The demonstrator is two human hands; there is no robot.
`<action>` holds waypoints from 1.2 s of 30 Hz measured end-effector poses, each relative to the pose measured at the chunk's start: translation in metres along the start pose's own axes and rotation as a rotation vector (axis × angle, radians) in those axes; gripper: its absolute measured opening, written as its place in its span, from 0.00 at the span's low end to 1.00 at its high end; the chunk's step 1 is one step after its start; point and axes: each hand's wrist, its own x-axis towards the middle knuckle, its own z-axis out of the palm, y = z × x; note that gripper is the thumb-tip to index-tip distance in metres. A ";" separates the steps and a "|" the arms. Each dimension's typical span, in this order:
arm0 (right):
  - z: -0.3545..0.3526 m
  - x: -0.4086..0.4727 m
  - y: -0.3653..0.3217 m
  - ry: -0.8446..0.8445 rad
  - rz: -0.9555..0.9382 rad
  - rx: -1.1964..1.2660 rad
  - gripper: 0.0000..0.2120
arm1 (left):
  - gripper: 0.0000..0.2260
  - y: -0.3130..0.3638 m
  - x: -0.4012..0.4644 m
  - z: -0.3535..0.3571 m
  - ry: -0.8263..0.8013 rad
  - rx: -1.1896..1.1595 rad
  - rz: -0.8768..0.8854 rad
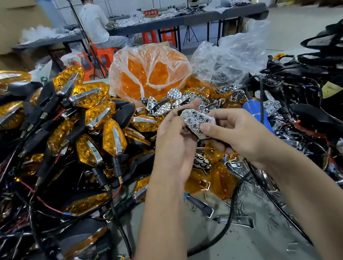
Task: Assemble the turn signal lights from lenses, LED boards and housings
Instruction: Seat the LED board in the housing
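Just right of the frame's centre, both hands meet around a chrome reflector plate [197, 122] studded with honeycomb cups. The left hand [174, 147] comes up from the bottom centre, its fingers curled round the plate's left edge with the thumb reaching over the top; a black housing [180, 112] seems to sit behind the plate, though most of it is hidden. The right hand [239, 134] enters from the lower right, its thumb pressed flat on the plate's lower right corner while the other fingers curl beneath, pinching the piece. Across the left half of the frame lies a heap of finished turn signals [92, 113], amber lenses with chrome strips on black stalks, trailing red and black wires. Above the hands, at upper centre, stands a clear plastic bag of amber lenses [149, 72], with a second crumpled clear bag [228, 57] to its right. Loose chrome reflectors [173, 94] are scattered between the bags and the hands, and loose amber lenses [220, 178] lie below the hands. A blue tool [255, 111] with a black cable rests just right of the hands. Black housings with wires [311, 97] pile along the right edge. At the upper left, a person in white [95, 23] sits at a long table [201, 16].
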 end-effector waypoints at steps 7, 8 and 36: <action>-0.017 -0.004 0.001 0.012 -0.031 -0.049 0.11 | 0.14 0.008 -0.002 -0.019 -0.061 0.279 -0.042; -0.017 -0.004 0.001 0.017 -0.036 -0.041 0.11 | 0.13 0.008 -0.002 -0.019 -0.078 0.274 -0.022; -0.016 -0.003 -0.010 0.107 -0.035 -0.035 0.12 | 0.07 -0.005 -0.001 -0.004 0.042 0.429 0.242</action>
